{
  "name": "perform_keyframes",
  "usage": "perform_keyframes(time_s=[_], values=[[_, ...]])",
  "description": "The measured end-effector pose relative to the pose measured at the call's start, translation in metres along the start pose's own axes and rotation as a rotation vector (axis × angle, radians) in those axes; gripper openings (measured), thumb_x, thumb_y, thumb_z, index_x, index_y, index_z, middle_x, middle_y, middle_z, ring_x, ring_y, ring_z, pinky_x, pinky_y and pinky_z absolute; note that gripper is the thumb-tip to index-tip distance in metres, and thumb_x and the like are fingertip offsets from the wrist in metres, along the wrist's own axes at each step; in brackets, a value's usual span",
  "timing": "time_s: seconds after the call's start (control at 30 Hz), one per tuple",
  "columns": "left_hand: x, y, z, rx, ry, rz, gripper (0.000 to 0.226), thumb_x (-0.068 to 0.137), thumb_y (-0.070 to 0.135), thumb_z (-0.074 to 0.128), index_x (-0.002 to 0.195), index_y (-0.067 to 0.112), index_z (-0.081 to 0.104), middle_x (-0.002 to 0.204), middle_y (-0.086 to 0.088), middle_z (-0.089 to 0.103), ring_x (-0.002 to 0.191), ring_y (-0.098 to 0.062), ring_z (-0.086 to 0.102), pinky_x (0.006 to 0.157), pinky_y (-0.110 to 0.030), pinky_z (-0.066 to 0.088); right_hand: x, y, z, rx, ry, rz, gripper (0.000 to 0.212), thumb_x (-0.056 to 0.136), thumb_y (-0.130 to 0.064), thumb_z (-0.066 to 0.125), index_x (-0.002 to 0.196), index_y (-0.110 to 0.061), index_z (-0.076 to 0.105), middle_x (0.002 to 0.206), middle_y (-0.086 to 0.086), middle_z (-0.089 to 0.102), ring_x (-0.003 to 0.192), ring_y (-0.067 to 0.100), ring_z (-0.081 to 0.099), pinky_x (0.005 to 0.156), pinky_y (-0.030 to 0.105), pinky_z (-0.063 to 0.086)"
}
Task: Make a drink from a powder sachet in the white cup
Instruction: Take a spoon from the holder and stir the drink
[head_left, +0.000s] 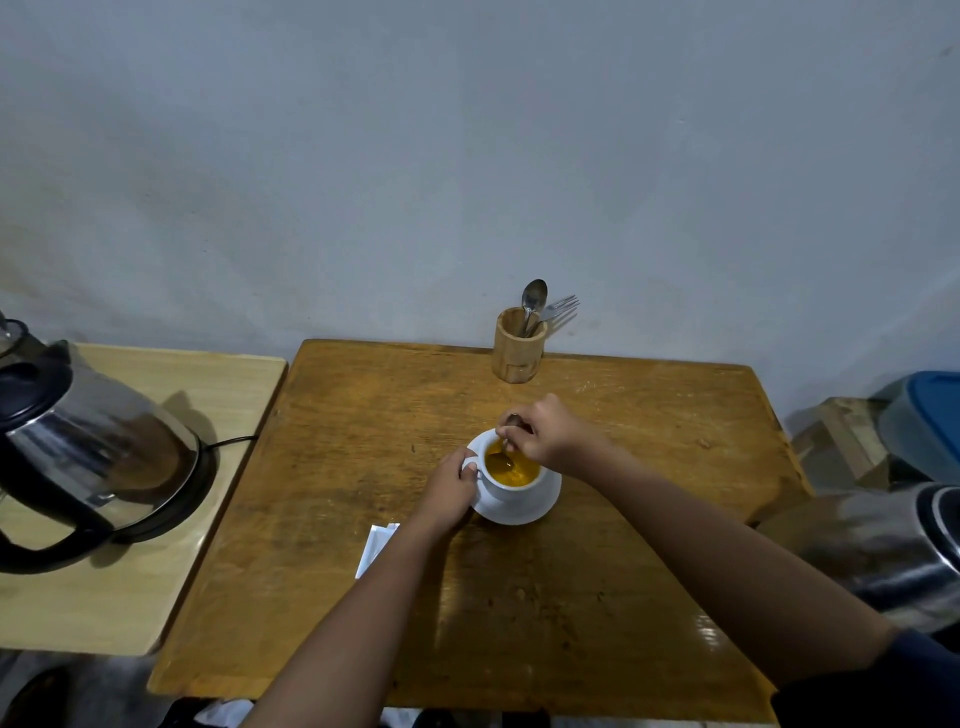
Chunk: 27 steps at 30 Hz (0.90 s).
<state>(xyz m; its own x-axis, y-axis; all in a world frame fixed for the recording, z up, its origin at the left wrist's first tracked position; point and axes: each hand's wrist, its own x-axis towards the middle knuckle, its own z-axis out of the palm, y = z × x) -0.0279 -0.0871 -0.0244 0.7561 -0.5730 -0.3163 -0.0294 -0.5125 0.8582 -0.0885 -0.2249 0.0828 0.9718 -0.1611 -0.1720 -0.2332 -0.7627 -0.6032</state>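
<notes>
Now right hand (540, 431) holds spoon (505, 453) in white cup (511, 480); left hand (452, 486) grips handle.

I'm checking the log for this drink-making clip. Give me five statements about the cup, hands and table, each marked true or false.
1. The white cup stands on a white saucer. True.
2. The liquid in the cup is clear water. False: it is orange-yellow.
3. The right hand holds a spoon whose bowl is in the cup. True.
4. The left hand rests flat on the table, away from the cup. False: it grips the cup at its handle.
5. The electric kettle sits on the same dark wooden table as the cup. False: it is on a separate lighter table to the left.
</notes>
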Motion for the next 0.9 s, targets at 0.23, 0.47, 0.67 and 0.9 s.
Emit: perform_keyframes(time_s=[0.23,0.47,0.67,0.9], values=[[0.003,0.0,0.002,-0.006,0.009,-0.026,0.024,0.095,0.014,0.039,0.109,0.009,0.057,0.114,-0.016,0.059,0.099,-0.025,0.053,0.08,-0.031,0.039,0.0,0.008,-0.008,-0.078,0.034,0.075,0.026,0.095,-0.018,0.05,0.111,-0.006,0.065,0.105,0.013,0.069,0.093,0.023,0.063,0.076,0.03,0.049],[0.003,0.0,0.001,-0.01,0.01,-0.03,0.025,0.095,0.014,0.039,0.113,0.009,0.056,0.117,-0.014,0.059,0.099,-0.022,0.051,0.082,-0.03,0.039,-0.003,0.004,-0.012,-0.159,-0.051,0.086,0.025,0.095,-0.02,0.048,0.107,-0.007,0.066,0.101,0.012,0.068,0.081,0.018,0.057,0.068,0.032,0.048],[0.003,0.0,0.001,0.006,0.005,-0.014,0.025,0.095,0.015,0.039,0.111,0.008,0.057,0.114,-0.015,0.059,0.094,-0.02,0.049,0.079,-0.03,0.038,-0.002,-0.004,0.0,0.01,0.002,0.085,0.021,0.094,-0.015,0.05,0.1,-0.002,0.066,0.088,0.015,0.073,0.074,0.016,0.064,0.068,0.026,0.052],[0.004,0.0,0.0,0.018,-0.005,-0.014,0.027,0.095,0.015,0.038,0.114,0.008,0.056,0.114,-0.013,0.058,0.096,-0.02,0.05,0.08,-0.03,0.038,-0.002,-0.004,0.0,-0.059,0.046,0.038,0.027,0.095,-0.015,0.047,0.112,-0.002,0.064,0.106,0.015,0.07,0.097,0.025,0.063,0.072,0.027,0.044]])
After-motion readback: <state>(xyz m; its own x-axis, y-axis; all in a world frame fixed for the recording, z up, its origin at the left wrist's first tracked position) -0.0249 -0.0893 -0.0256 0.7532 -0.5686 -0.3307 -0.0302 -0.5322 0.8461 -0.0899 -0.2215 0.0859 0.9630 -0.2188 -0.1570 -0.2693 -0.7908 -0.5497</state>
